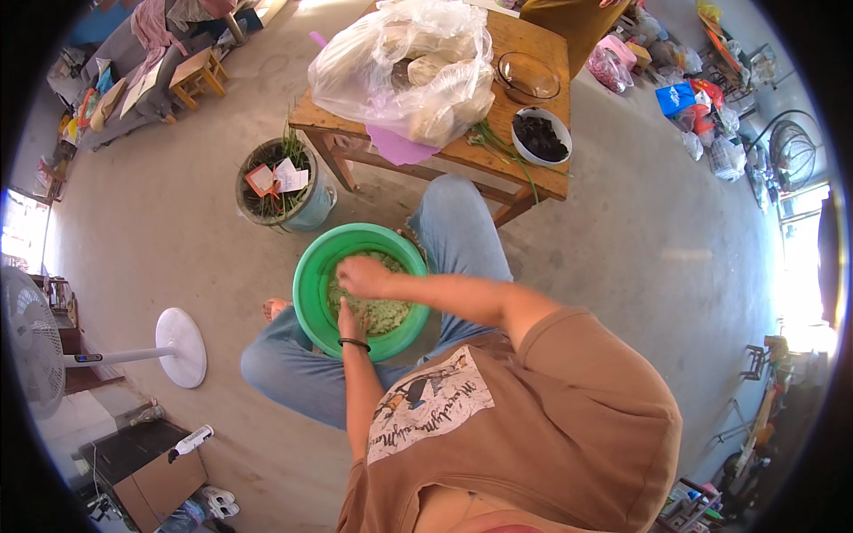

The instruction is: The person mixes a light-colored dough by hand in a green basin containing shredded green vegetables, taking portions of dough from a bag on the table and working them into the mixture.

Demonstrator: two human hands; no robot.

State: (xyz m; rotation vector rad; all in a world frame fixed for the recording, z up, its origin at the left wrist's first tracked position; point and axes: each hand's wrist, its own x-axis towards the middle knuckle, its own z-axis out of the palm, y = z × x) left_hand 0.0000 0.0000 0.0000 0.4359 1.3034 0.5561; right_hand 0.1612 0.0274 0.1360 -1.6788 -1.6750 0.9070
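Note:
Between my legs stands a green basin (306, 306) holding a pale green, finely chopped or shredded mass (388, 314). My right hand (362, 277) is over the left part of the basin, its fingers curled closed. Whatever they may hold is hidden. Just nearer to me, my left hand (352, 320), with a dark band at the wrist, reaches over the near rim. Its fingers look spread and rest at the chopped mass, with the tips partly hidden.
A wooden table (524, 35) ahead bears a clear plastic bag (409, 67), a glass bowl (530, 76) and a white bowl of dark pieces (542, 138). A bucket of plants (311, 209) stands ahead left, a white fan (182, 346) at left. Another person (569, 22) is beyond the table.

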